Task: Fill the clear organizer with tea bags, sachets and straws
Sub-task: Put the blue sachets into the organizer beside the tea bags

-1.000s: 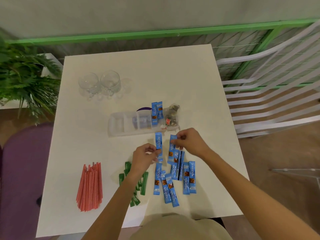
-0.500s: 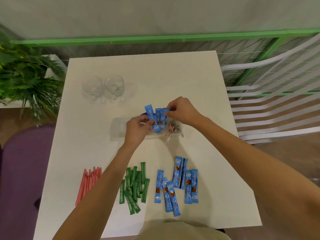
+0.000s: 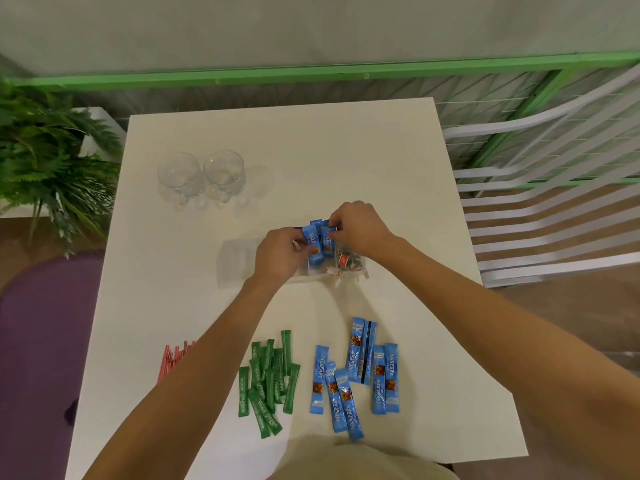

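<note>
Since a second ago you have carried two blue stick sachets (image 3: 317,242) up from the near pile to the clear plastic compartment organizer (image 3: 235,259). The one that leaned left half a second ago now stands almost upright among its neighbours. Your left hand (image 3: 277,252) pinches that sachet low down, and your right hand (image 3: 360,230) has its fingers curled on the top of the one beside it. Neither hand has let go.

I judge the blue compartment only partly stocked. The tagged tea bags (image 3: 346,265) already sit in the right end cell. The left cells look unfilled, though blur makes that hard to confirm. Waiting on the white table (image 3: 311,143) are the loose blue sachets (image 3: 353,379), the slim green sachets (image 3: 268,379) and the red straws (image 3: 173,358), the straws half hidden by your left forearm.

The organizer sits mid-table, well clear of every edge, so you have room on all sides. The two clear glasses (image 3: 202,174) stand beyond it to the left, well apart. Watch the near edge: the lowest loose blue sachets lie close to it, and the straws lie near the left edge.
</note>
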Tool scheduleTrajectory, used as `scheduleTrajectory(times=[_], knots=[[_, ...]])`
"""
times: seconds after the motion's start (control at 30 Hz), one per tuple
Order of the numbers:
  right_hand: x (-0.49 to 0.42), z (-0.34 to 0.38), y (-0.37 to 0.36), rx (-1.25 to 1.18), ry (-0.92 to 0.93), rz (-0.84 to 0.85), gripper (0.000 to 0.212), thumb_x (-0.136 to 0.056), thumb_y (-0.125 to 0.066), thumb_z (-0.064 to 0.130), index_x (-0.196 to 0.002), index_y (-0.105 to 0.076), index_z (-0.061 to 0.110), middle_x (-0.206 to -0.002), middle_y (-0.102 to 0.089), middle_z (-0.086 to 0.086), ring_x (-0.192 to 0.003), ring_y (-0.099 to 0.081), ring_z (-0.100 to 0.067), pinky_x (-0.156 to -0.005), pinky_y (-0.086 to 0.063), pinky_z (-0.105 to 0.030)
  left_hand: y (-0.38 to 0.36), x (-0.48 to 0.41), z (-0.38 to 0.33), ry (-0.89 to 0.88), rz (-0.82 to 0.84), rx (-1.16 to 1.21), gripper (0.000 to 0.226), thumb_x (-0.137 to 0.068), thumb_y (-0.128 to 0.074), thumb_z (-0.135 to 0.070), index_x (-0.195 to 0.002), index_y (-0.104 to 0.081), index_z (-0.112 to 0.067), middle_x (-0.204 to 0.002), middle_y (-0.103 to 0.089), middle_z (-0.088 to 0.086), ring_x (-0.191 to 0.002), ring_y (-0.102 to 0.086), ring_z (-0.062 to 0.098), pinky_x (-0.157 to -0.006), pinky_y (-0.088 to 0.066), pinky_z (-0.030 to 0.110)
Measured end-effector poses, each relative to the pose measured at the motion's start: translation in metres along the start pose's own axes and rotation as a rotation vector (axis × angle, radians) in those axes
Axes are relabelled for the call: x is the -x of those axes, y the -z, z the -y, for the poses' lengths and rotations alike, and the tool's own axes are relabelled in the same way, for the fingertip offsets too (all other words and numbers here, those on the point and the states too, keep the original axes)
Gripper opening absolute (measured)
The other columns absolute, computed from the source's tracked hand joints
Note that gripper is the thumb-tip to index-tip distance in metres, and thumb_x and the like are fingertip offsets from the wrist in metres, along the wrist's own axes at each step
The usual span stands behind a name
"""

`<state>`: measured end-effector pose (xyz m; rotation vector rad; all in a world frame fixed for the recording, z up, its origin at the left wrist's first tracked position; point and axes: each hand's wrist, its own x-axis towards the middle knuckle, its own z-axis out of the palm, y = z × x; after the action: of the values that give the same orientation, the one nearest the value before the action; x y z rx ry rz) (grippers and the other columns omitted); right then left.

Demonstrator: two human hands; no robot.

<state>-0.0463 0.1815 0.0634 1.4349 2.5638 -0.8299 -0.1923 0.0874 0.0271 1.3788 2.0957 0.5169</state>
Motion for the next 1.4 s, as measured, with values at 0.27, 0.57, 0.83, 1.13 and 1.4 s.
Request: scheduleTrajectory(times=[0.27, 0.57, 0.83, 1.13, 1.4], knots=[[0.000, -0.001, -0.005, 0.111, 0.037, -0.015, 0.014, -0.092, -0.061, 0.028, -0.095, -0.072, 0.019, -0.089, -0.070, -0.002, -0.087, -0.059, -0.025, -0.081, -0.030, -0.033, -0.001, -0.002, 0.000, -0.038, 0.016, -0.151, 0.013, -0.083, -0.071, -0.033, -0.088, -0.072, -0.020, -0.085, -0.069, -0.004, -0.072, -0.053, 0.014, -0.062, -0.037, 0.026], [0.003, -0.002, -0.001, 0.049, 0.033, -0.044, 0.017, -0.089, -0.065, 0.028, -0.100, -0.072, 0.017, -0.096, -0.070, -0.001, -0.092, -0.060, -0.023, -0.086, -0.035, -0.033, -0.003, 0.002, 0.002, -0.013, -0.033, -0.121, 0.016, -0.081, -0.073, -0.035, -0.091, -0.072, -0.022, -0.081, -0.070, -0.007, -0.076, -0.063, 0.016, -0.064, -0.047, 0.028], [0.026, -0.014, 0.020, -0.250, -0.006, -0.181, 0.018, -0.085, -0.071, 0.024, -0.099, -0.071, 0.014, -0.072, -0.062, 0.004, -0.076, -0.060, -0.017, -0.080, -0.050, -0.033, 0.009, 0.027, 0.014, -0.016, -0.239, 0.167, 0.020, -0.081, -0.076, -0.030, -0.099, -0.068, -0.029, -0.071, -0.062, -0.014, -0.057, -0.054, 0.006, -0.060, -0.047, 0.026], [0.103, -0.022, -0.004, -0.514, -0.029, -0.136, 0.013, -0.088, -0.067, 0.022, -0.081, -0.074, 0.013, -0.064, -0.069, -0.006, -0.058, -0.062, -0.023, -0.061, -0.049, -0.030, -0.025, 0.119, 0.027, -0.053, 0.151, 0.045, 0.005, -0.086, -0.068, -0.027, -0.086, -0.072, -0.028, -0.069, -0.067, -0.014, -0.061, -0.061, 0.001, -0.065, -0.052, 0.021], [0.169, -0.026, -0.099, -0.303, -0.102, 0.295, 0.017, -0.082, -0.072, 0.032, -0.093, -0.070, 0.019, -0.068, -0.057, 0.011, -0.065, -0.056, -0.010, -0.070, -0.048, -0.026, -0.060, 0.162, 0.041, 0.020, 0.378, -0.084, 0.040, -0.085, -0.069, -0.032, -0.121, -0.054, -0.032, -0.085, -0.066, -0.012, -0.066, -0.053, 0.002, -0.061, -0.041, 0.021]])
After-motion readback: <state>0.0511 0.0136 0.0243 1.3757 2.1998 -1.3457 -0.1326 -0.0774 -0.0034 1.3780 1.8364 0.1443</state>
